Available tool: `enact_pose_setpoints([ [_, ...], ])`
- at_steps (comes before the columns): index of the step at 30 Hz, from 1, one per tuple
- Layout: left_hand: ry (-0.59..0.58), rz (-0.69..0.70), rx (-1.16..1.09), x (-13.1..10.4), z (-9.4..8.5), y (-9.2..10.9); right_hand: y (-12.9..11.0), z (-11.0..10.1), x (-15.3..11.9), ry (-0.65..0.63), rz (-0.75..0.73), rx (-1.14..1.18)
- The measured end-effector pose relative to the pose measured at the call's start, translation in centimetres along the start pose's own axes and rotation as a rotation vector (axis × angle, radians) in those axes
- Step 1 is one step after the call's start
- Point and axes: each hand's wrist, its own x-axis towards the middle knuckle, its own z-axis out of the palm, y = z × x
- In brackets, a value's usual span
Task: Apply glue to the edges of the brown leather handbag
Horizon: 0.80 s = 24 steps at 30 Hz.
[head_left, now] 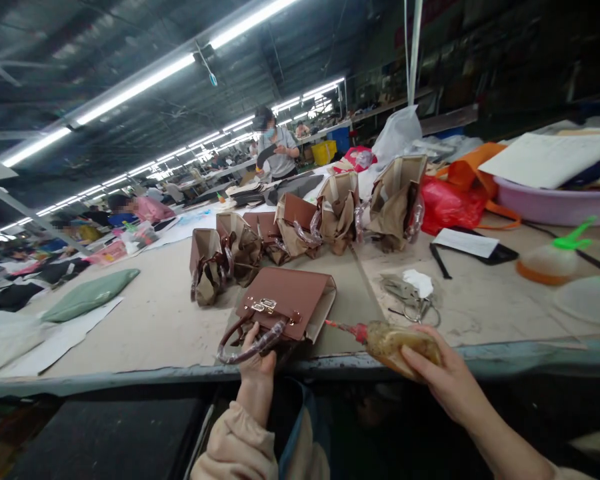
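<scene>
A brown handbag with gold-coloured clasp hardware lies tilted at the front edge of the table. Its handles, partly wrapped in clear plastic, hang toward me. My left hand is closed on the bag's near side by the handles; some fingers are hidden beneath it. In my right hand is a squeeze bottle of yellowish liquid, held sideways. Its red nozzle points left at the bag's open beige side, with a small gap between them. Behind stand several part-made brown bags with beige linings showing.
Scissors lie on the table near a white scrap. To the right are a green-capped bottle, a red plastic bag and a purple basin. A green pouch lies left. Across the table stands a person.
</scene>
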Motion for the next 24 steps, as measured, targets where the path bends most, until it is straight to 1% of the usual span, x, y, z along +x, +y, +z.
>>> enact_pose_setpoints([
  [3, 0.020, 0.071, 0.039, 0.5, 0.0, -0.7, -0.3, 0.9, -0.4, -0.047, -0.044, -0.237],
  [6, 0.070, 0.128, 0.079, 1.2, -0.1, -1.2, -1.0, 1.9, -0.2, -0.087, -0.176, -0.349],
  [8, 0.080, 0.153, 0.137, 1.5, -0.3, -1.4, -1.3, 2.3, 0.0, -0.088, -0.260, -0.392],
  [10, 0.084, 0.197, 0.244, 1.7, -0.6, -1.5, -1.2, 2.5, 0.2, -0.071, -0.322, -0.420],
  [13, 0.110, 0.255, 0.453, 1.8, -1.2, -1.8, -0.9, 2.5, 0.3, -0.058, -0.351, -0.446],
  [16, 0.104, 0.274, 0.579, 1.8, -1.5, -1.9, -0.9, 2.6, 0.3, -0.044, -0.362, -0.457],
  [20, 0.089, 0.286, 0.567, 1.8, -1.4, -1.9, -1.3, 2.8, 0.4, -0.044, -0.384, -0.477],
  [24, 0.080, 0.256, 0.429, 1.7, -1.1, -1.8, -1.8, 3.2, 0.3, -0.086, -0.384, -0.514],
])
